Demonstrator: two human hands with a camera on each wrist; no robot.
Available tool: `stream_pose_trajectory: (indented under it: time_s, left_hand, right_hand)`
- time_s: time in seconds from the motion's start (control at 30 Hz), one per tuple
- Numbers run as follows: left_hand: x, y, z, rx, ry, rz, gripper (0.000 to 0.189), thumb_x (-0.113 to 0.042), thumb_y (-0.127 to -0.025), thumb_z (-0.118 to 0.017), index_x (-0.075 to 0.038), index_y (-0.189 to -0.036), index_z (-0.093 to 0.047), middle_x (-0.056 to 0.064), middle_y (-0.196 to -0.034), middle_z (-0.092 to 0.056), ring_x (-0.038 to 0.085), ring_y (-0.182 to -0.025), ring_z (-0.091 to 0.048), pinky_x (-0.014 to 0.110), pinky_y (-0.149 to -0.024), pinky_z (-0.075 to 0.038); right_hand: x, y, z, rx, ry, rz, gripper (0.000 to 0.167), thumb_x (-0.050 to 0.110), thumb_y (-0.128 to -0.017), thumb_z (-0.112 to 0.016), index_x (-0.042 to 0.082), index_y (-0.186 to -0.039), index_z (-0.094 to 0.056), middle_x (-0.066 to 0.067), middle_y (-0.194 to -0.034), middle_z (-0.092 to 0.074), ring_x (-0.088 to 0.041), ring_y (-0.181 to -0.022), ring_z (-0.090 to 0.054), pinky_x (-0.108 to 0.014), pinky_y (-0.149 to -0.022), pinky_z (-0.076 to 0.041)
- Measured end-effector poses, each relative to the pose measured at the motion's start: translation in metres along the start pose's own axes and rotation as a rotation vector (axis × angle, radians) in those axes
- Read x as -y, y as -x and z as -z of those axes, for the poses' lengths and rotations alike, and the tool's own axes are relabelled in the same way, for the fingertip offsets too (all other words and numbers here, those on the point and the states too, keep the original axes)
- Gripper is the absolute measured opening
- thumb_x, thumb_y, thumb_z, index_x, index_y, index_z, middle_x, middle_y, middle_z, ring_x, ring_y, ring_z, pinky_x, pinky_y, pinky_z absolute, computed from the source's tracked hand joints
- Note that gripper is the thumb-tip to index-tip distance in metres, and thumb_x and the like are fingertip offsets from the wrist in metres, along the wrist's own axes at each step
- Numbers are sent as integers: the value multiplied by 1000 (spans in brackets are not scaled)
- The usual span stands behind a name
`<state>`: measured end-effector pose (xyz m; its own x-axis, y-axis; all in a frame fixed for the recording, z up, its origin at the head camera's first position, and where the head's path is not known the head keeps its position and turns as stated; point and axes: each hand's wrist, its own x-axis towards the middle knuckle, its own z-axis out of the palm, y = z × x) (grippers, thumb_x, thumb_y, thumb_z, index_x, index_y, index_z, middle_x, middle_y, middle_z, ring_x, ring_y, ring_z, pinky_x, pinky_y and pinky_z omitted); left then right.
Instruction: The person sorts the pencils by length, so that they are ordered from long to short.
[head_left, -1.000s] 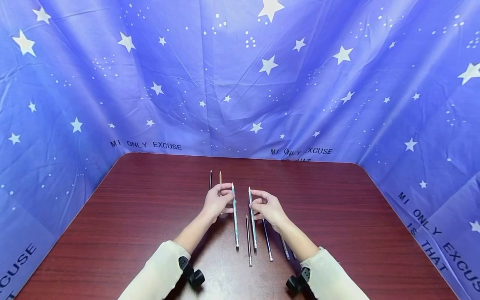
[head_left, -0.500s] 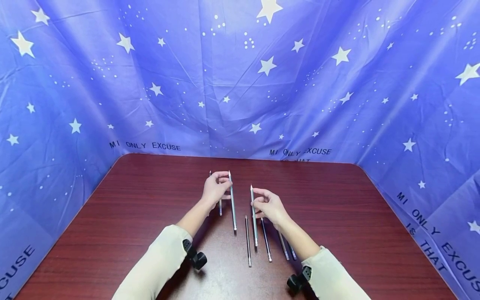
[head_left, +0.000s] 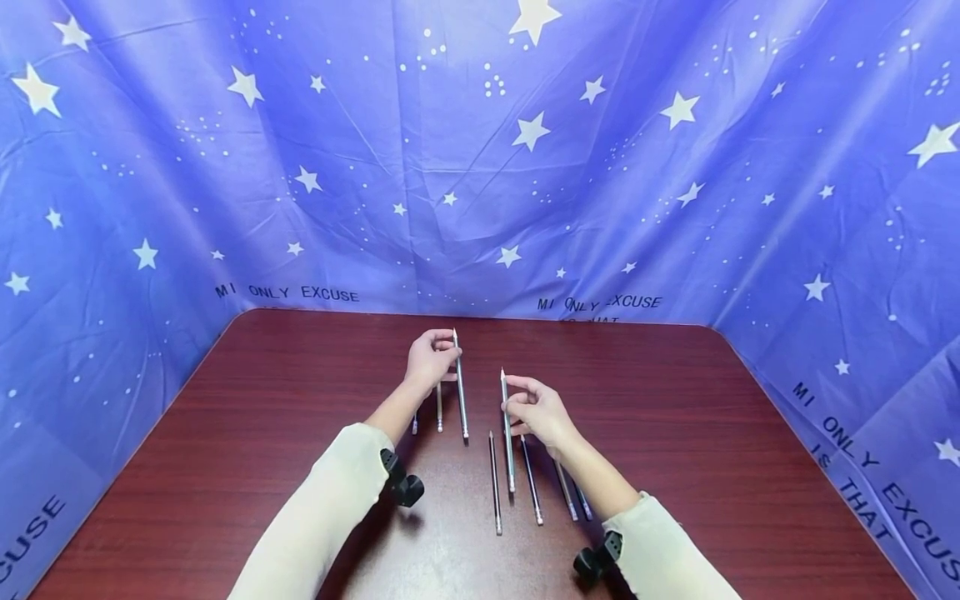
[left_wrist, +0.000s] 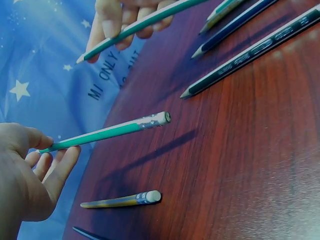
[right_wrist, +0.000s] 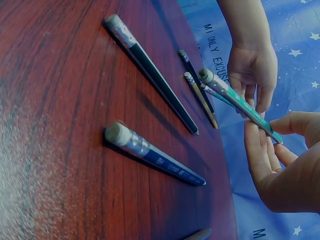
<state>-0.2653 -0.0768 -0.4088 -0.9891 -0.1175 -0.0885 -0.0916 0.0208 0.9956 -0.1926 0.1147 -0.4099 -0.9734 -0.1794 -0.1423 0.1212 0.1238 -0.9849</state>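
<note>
In the head view my left hand (head_left: 431, 360) pinches a green pencil (head_left: 461, 396) near its sharpened tip, the eraser end pointing toward me. The left wrist view shows this pencil (left_wrist: 110, 132) raised above the table, its shadow lying apart. To the right, my right hand (head_left: 542, 417) holds a second green pencil (head_left: 508, 454) between thumb and fingers, tip pointing away. Below the left hand lie a yellowish pencil (head_left: 439, 408) and a dark pencil (head_left: 415, 423), both partly hidden. A black pencil (head_left: 495, 483) and a dark blue pencil (head_left: 532, 483) lie near the right hand.
Two more pencils, one of them a greyish pencil (head_left: 566, 492), lie partly beneath the right forearm. Everything rests on a reddish-brown wooden table (head_left: 262, 400). A blue curtain with white stars (head_left: 450, 167) hangs behind its far edge.
My left hand has moved away from me and slightly left with its green pencil, uncovering the eraser ends of the two pencils beneath. The right hand has barely moved.
</note>
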Motion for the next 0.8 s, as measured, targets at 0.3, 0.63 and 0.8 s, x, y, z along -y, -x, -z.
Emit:
stream_pose_trajectory:
  time_s: [0.3, 0.63, 0.8]
  left_hand:
    - [5, -13, 0, -3, -46, 20, 38, 3, -82, -60, 1, -119, -55, 7, -91, -55, 11, -59, -55, 28, -51, -57]
    - [15, -23, 1, -16, -96, 47, 37, 3, -82, -62, 0, -118, -56, 4, -86, -53, 11, -59, -54, 32, -52, -58]
    - [20, -25, -1, -9, -113, 64, 37, 4, -82, -62, 1, -117, -56, 5, -86, -54, 11, -59, -54, 33, -53, -58]
  right_hand:
    - [0, 0, 1, -12, -3, -5, 49, -4, -82, -52, -1, -131, -48, 0, -79, -61, -8, -60, -56, -25, -56, -55]
    - [-1, -2, 4, -17, -5, -3, 50, -5, -81, -52, -1, -131, -48, 0, -79, -62, -8, -59, -55, -24, -55, -55]
    - [-2, 0, 5, -6, -13, 2, 51, -5, -81, -51, -3, -131, -47, -1, -79, -62, -8, -60, -55, -24, -55, -55]
